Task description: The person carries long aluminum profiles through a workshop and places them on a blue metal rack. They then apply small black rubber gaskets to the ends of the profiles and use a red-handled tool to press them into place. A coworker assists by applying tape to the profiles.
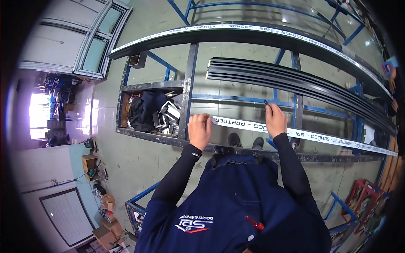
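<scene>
My left hand [199,130] is closed at the near end of a long, narrow profile [325,140] with white printed film on its face. The profile runs off to the right across the metal frame. Above it, my right hand [276,120] pinches a small, dark, thin piece [265,102] whose kind is too small to make out. That wrist passes over the white strip. Beyond both hands lies a bundle of black ribbed profiles [270,76].
A larger dark profile [190,36] with white film spans the far side of the blue and black trestle [191,67]. At left, a tray [152,136] contains dark cloth and metal brackets. Another person's hand [394,104] shows at the right edge. A red stand [360,198] is at lower right.
</scene>
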Motion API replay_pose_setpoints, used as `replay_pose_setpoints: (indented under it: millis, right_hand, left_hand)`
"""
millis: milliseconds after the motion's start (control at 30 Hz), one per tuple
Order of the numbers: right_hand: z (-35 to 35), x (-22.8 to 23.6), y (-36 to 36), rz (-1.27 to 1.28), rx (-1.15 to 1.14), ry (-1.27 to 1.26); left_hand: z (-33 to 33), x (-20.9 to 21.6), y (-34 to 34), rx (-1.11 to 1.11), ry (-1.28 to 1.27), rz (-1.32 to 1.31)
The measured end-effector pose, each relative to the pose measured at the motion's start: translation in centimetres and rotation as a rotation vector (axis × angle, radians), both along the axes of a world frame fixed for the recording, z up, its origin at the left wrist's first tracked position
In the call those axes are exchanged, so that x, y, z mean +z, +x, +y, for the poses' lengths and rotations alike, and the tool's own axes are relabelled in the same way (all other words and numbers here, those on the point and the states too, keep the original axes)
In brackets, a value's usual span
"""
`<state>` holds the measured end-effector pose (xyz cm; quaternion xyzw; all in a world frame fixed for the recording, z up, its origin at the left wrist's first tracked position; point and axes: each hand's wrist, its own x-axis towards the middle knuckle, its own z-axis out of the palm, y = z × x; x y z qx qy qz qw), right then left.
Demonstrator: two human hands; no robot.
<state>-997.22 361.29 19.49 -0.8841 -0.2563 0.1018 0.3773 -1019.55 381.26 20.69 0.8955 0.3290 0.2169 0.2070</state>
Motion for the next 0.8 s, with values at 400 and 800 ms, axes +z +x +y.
replay_pose_setpoints:
  millis: [400,800]
  right_hand:
    - [0.2,-0.2,0.0,-0.015,0.012,0.011]
    - [0.0,-1.4,0.0,0.048,-0.074,0.129]
  left_hand:
    - [-0.8,-0.9,0.9,0.098,0.118,0.169]
    - [-3.1,-2.2,0.7,0.238,-0.431,-0.213]
